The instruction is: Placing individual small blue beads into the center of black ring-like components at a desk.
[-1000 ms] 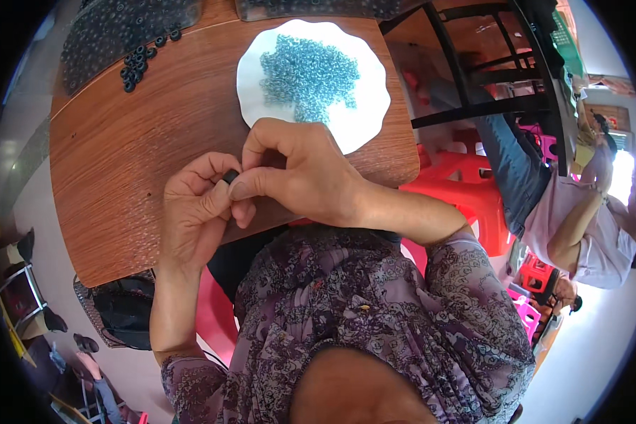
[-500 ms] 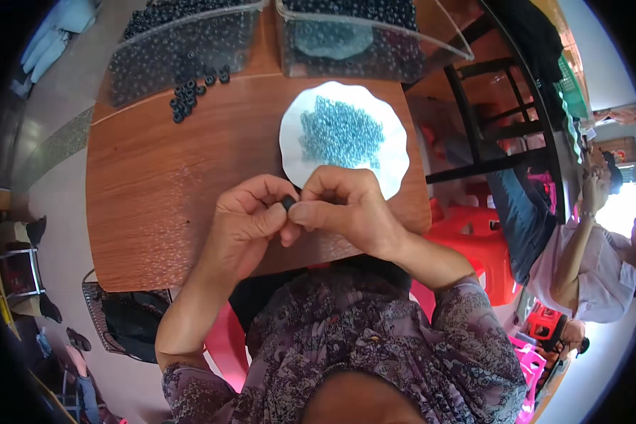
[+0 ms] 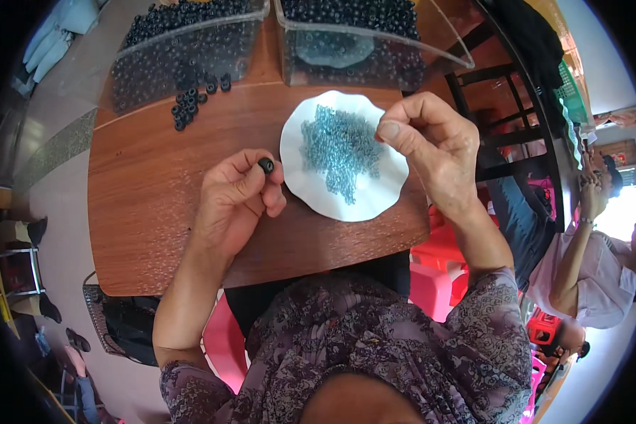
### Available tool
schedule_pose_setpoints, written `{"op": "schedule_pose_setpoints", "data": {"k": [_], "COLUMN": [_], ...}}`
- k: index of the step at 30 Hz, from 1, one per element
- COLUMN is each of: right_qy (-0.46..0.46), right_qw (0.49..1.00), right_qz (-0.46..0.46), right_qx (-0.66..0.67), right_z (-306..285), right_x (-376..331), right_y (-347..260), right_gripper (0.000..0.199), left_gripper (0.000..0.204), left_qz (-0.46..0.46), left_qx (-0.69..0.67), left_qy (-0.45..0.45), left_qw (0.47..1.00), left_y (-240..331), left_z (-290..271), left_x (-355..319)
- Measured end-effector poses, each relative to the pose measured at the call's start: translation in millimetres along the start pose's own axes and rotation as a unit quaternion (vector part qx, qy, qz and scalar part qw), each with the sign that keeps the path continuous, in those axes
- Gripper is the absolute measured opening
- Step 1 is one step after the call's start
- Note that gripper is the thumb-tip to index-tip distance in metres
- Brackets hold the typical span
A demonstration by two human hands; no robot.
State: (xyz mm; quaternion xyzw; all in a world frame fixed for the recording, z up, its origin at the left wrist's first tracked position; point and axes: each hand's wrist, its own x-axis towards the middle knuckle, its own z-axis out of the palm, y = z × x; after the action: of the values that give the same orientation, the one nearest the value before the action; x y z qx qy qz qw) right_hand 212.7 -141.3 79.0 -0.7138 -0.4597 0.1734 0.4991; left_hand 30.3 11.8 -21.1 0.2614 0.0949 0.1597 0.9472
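Observation:
Between the thumb and fingers of my left hand [image 3: 237, 191] is a small black ring-shaped piece [image 3: 266, 165], its hole facing up. The hand is above the table, left of a white scalloped plate [image 3: 346, 210]. A heap of tiny, clear bluish bead-like pieces [image 3: 332, 145] lies on that plate. My right hand [image 3: 434, 145] is raised over the plate's right rim, thumb and forefinger pinched together. Anything in that pinch is too small or hidden to make out.
Two clear plastic bins [image 3: 184, 67] [image 3: 396, 71] full of black ring pieces stand at the table's far edge. Several loose black rings [image 3: 184, 109] lie before the left bin. Red stools [image 3: 442, 247] and a seated person [image 3: 579, 261] are at the right.
My hands have parted. The right hand has moved up and right over the plate's edge; the left has shifted left and up, keeping the black ring-shaped piece.

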Motion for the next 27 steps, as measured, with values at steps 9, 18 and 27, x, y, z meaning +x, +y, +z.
{"op": "schedule_pose_setpoints", "data": {"k": [9, 18, 27], "right_qy": [-0.047, 0.065, -0.303], "right_qw": [0.997, 0.987, 0.931], "right_qz": [0.054, -0.125, 0.08], "right_qx": [-0.031, -0.082, -0.187], "right_z": [5, -39, -11], "right_x": [-3, 44, 214], "right_y": [30, -16, -2], "right_gripper": [0.006, 0.012, 0.015], "left_gripper": [0.018, 0.016, 0.015], "left_qz": [0.014, 0.011, 0.019], "left_qx": [-0.002, -0.032, -0.037], "left_qy": [-0.02, 0.015, 0.037], "left_qw": [1.0, 0.999, 0.998], "left_y": [2, -5, -1], "left_z": [-2, -11, -11], "left_x": [14, 4, 12]}}
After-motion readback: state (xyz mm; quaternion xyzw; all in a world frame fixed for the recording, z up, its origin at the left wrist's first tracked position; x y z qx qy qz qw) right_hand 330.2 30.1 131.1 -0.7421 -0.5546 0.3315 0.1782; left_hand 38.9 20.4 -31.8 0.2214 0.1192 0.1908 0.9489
